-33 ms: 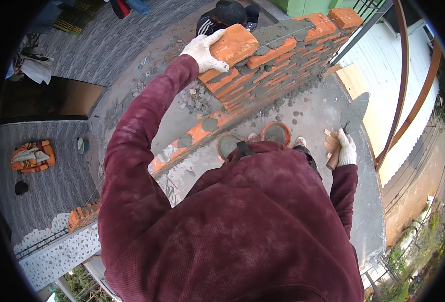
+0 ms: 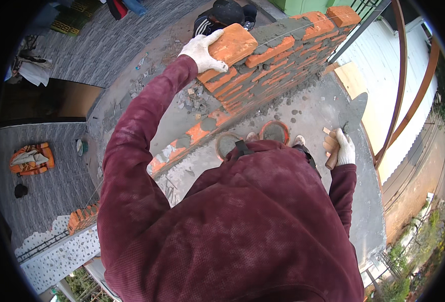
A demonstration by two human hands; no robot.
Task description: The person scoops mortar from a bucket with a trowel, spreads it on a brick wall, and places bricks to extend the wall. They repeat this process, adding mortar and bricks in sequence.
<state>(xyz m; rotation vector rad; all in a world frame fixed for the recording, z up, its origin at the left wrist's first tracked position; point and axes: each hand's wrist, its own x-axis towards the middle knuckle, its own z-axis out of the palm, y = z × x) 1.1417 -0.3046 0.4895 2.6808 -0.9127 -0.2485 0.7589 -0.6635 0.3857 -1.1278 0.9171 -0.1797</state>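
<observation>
Brick (image 2: 233, 43) in the head view: at the near end of the wall (image 2: 282, 65), just right of the left hand's (image 2: 201, 54) palm, clasped between widely parted thumb and fingers, long axis along the wall. Farther off, right hand (image 2: 345, 149) curled around a trowel (image 2: 353, 111).

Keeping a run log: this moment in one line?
left hand: gripping brick at wall top; right hand: holding trowel; person: beyond wall

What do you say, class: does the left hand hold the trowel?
No: the left hand grips an orange brick, while the right hand holds the trowel.
</observation>
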